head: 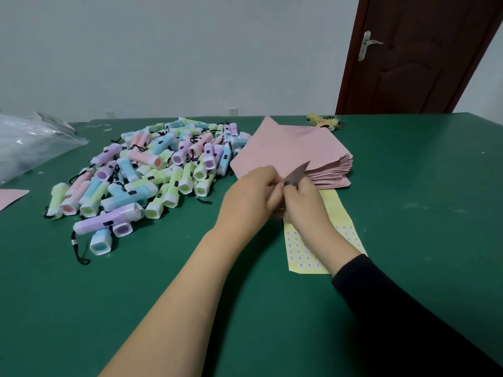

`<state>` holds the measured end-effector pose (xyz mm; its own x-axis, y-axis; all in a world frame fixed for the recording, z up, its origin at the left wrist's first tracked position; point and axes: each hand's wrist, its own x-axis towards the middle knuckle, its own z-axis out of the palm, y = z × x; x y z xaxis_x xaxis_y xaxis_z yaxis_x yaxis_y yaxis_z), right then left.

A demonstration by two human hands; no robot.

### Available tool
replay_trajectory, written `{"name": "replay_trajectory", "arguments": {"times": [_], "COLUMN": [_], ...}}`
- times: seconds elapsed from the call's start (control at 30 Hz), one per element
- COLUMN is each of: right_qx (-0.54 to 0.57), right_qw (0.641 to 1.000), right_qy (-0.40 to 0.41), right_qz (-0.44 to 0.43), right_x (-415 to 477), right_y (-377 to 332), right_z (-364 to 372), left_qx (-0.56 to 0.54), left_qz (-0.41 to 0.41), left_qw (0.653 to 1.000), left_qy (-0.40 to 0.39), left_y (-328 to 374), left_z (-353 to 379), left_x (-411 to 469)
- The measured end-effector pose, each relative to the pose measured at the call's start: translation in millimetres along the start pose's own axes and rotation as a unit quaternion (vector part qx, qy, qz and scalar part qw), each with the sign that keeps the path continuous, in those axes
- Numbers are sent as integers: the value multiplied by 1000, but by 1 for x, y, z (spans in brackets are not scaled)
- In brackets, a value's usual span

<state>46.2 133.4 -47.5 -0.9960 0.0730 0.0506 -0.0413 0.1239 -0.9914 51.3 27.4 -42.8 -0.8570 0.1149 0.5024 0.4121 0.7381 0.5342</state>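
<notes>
A stack of pink paper bags (pixel 288 151) lies on the green table (pixel 408 200), its near corner fanned out. My left hand (pixel 251 195) and my right hand (pixel 303 198) meet at that corner, and both pinch the lifted corner of one pink bag (pixel 298 172), which stands up between the fingers. Under my right wrist lies a yellow sheet of small round stickers (pixel 302 254). Left of the hands is a heap of pastel toy flashlights (pixel 152 172) with black cords.
A crumpled clear plastic bag (pixel 30 142) sits at the far left, with a loose pink sheet (pixel 11 197) at the left edge. A small yellow fuzzy object (pixel 322 121) lies behind the stack. A brown door (pixel 413 53) stands behind the table's right side.
</notes>
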Motion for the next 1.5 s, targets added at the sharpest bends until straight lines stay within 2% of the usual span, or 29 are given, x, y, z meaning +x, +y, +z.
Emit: {"name": "replay_trajectory", "arguments": {"times": [0.1, 0.23, 0.33, 0.5, 0.63, 0.77, 0.87, 0.93, 1.0, 1.07, 1.13, 1.2, 1.27, 1.4, 1.5], "right_qx": [51, -6, -19, 76, 142, 123, 165, 153, 181, 168, 130, 159, 169, 171, 149], "right_qw": [998, 1000, 1000, 993, 985, 989, 978, 980, 977, 982, 989, 985, 981, 973, 976], "right_qy": [15, 16, 10, 10, 26, 8, -8, 3, -3, 35, 40, 19, 11, -44, -65], "right_qz": [27, -7, 6, 86, 98, 86, 130, 130, 116, 83, 53, 64, 91, 149, 147], "right_x": [0, -3, -2, 4, 6, 6, 6, 5, 6, 6, 6, 8, 9, -2, -9], "right_y": [3, 8, 12, 12, 12, 9, 9, 11, 13, 12, 11, 8, 5, 0, -8], "right_z": [2, 9, 12, 6, 1, 0, 0, -1, 1, 3, 1, -4, -8, -5, -2], "left_qx": [47, 30, 14, 44, 21, 7, -8, -5, 0, -13, -24, -44, -59, -79, -99], "left_qz": [-2, -30, -29, 55, 90, 119, 138, 162, 131, 61, 0, -38, -46, -67, -93], "left_qw": [999, 995, 993, 995, 995, 993, 989, 985, 991, 998, 999, 994, 987, 986, 980], "left_qy": [-27, -89, -111, -72, -47, -15, 44, 62, 38, 24, 40, 96, 142, 128, 142], "left_y": [3, 3, 3, 4, 5, 2, 5, 6, 7, 5, 2, -1, -1, 3, 1], "left_z": [4, 10, 11, 16, 20, 20, 19, 20, 22, 24, 20, 11, 5, 8, 11], "left_x": [-1, -4, -5, -7, -6, -9, -8, -8, -8, -7, -5, -1, 0, -2, 0]}}
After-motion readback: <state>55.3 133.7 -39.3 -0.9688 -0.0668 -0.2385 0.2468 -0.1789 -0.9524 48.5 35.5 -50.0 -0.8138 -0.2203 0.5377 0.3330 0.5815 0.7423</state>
